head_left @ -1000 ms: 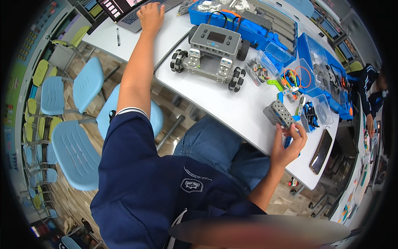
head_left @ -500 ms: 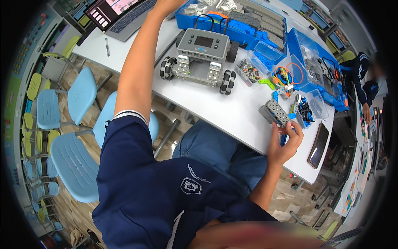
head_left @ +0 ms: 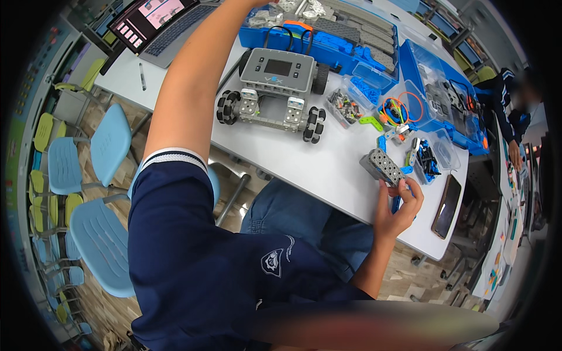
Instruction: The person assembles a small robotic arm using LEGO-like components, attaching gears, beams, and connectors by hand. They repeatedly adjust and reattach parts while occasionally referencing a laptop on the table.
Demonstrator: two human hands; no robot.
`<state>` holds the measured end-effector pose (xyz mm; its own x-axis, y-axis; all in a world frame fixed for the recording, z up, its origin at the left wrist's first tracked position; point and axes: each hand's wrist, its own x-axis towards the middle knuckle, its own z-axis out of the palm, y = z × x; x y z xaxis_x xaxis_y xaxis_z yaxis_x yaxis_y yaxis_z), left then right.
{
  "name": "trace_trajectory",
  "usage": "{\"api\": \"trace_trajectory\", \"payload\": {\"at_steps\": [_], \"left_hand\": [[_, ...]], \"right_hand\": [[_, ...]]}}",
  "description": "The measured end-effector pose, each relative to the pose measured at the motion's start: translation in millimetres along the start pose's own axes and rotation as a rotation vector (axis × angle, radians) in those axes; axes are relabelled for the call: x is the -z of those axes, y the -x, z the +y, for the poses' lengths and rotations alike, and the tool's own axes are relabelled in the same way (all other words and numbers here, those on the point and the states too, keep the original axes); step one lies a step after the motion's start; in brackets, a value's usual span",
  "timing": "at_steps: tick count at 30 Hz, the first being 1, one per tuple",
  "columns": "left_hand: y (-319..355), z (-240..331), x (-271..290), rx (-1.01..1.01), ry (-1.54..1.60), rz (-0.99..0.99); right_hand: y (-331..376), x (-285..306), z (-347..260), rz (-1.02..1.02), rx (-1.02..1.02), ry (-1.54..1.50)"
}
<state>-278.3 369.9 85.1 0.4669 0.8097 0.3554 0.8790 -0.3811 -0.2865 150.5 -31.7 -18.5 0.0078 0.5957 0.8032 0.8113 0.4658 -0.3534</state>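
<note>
My right hand (head_left: 399, 206) pinches a grey perforated block assembly (head_left: 382, 166) with blue pieces attached, at the front right of the white table. My left arm reaches far forward, and only a sliver of my left hand (head_left: 259, 2) shows at the top edge, beside the blue parts bin (head_left: 328, 55); its fingers are cut off from view. Between my arms stands a grey wheeled robot (head_left: 277, 79) with a small dark screen and black-and-grey wheels. Close to my right hand lie a small tray of black and blue connectors (head_left: 427, 161) and a lime green angled piece (head_left: 370, 121).
A laptop (head_left: 175, 29) and a pen (head_left: 142, 76) are at the back left. Clear boxes of small parts (head_left: 345, 107) and coloured rubber bands (head_left: 396, 111) sit right of the robot. A phone (head_left: 446, 206) lies near the right edge. Blue chairs (head_left: 102, 245) stand left; another person (head_left: 506, 105) is far right.
The view has shifted slightly, and things on the table appear a little further left. My left hand has slid further out at the top edge. My right hand keeps its grip on the block.
</note>
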Motion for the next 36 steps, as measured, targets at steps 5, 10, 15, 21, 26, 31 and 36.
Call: {"api": "trace_trajectory", "payload": {"at_steps": [5,10,15,21,26,31,36], "left_hand": [[-8,-5,-31,0.034,-0.06,-0.131],[-15,-9,-37,0.073,-0.077,-0.288],[-19,-8,-35,0.123,-0.047,-0.243],[-23,-4,-33,-0.017,-0.191,-0.246],[-18,-5,-32,0.077,-0.047,-0.298],[-20,-3,-28,0.087,0.005,-0.323],[-20,-2,-22,0.179,0.111,-0.398]], "right_hand": [[1,0,0,0.002,-0.011,-0.012],[2,-1,0,0.003,-0.011,-0.004],[0,-1,-1,0.009,-0.018,-0.016],[0,-1,-2,0.011,-0.009,0.002],[1,-1,-1,0.006,-0.038,-0.012],[2,-1,0,0.002,-0.039,-0.02],[2,-1,-1,-0.003,-0.041,-0.028]]}}
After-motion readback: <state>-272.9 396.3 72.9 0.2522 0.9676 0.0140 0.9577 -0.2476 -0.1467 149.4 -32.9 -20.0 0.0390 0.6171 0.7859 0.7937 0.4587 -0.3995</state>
